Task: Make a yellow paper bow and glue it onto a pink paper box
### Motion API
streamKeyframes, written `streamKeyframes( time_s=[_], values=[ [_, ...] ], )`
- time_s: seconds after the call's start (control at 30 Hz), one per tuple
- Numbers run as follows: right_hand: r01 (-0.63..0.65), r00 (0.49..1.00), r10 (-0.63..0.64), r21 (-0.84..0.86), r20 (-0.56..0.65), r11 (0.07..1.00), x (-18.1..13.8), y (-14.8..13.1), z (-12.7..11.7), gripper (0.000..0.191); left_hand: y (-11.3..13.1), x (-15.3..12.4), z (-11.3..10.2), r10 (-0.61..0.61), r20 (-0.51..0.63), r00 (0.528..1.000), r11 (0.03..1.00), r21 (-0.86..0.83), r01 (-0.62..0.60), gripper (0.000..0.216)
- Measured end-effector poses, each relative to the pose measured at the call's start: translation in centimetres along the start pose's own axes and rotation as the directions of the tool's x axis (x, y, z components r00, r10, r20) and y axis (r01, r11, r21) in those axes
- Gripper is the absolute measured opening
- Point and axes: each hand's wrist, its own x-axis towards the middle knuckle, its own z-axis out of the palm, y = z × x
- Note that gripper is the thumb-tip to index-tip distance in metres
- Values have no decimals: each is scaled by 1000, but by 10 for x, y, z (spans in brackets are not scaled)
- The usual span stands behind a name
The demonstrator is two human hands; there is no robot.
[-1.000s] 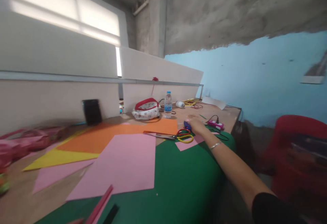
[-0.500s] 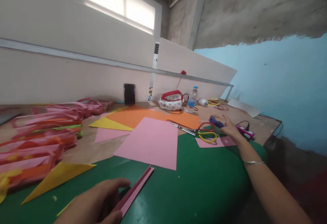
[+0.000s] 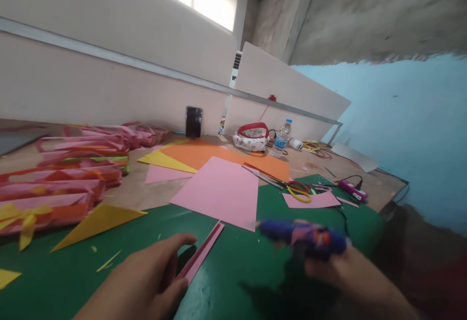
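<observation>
My left hand is at the lower left, its thumb and fingers around the near end of a folded pink paper strip. The strip lies slanted over the green mat. On the right, my right hand grips a blue glue gun, blurred by motion. Its nozzle points left, above the mat. A large pink paper sheet lies just beyond both hands. Scissors with red and yellow handles rest beside a smaller pink paper piece.
Folded pink and orange paper pieces line the left side near a yellow paper triangle. Orange paper, a phone, a pouch and a water bottle are farther back. A purple power strip sits at right.
My right hand has come back from the far right of the table with the glue gun, now over the mat. My left hand stays at the pink strip. The view has shifted.
</observation>
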Motion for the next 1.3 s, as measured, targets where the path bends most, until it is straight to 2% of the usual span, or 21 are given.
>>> streamKeyframes(
  time_s=[0.07, 0.13, 0.27, 0.43, 0.57, 0.83, 1.03, 1.3],
  values=[
    [37, 954, -62, 92, 292, 995, -7, -14, 22, 41, -1, 0, 1, -3, -5, 1000, 1000, -14, 2, 43],
    [16, 916, -71, 142, 396, 990, -6, -20, 36, 36, -1, 0, 2, -13, -2, 1000, 1000, -26, 13, 44],
    [4, 947, -24, 64, 322, 998, 1, -16, 50, 25, 3, -3, -1, -1, -13, 1000, 997, -78, 0, 40],
    [86, 942, -67, -43, 330, 995, 4, -11, 54, 30, 6, -7, -4, 55, -72, 996, 983, -171, -67, 27],
    [115, 945, -73, -116, 318, 987, 7, -7, 55, 32, 7, -9, -4, 91, -56, 994, 968, -231, -102, 26],
    [90, 945, -21, -198, 326, 976, 18, -5, 54, 31, 11, -11, -5, 98, -90, 991, 972, -207, -115, 20],
    [85, 940, 0, -234, 341, 969, 22, -2, 52, 33, 12, -12, -6, 77, -75, 994, 981, -170, -89, 17],
    [120, 947, -33, -258, 319, 959, 22, -1, 53, 31, 10, -10, -3, 94, -81, 992, 973, -205, -109, 19]
  ],
)
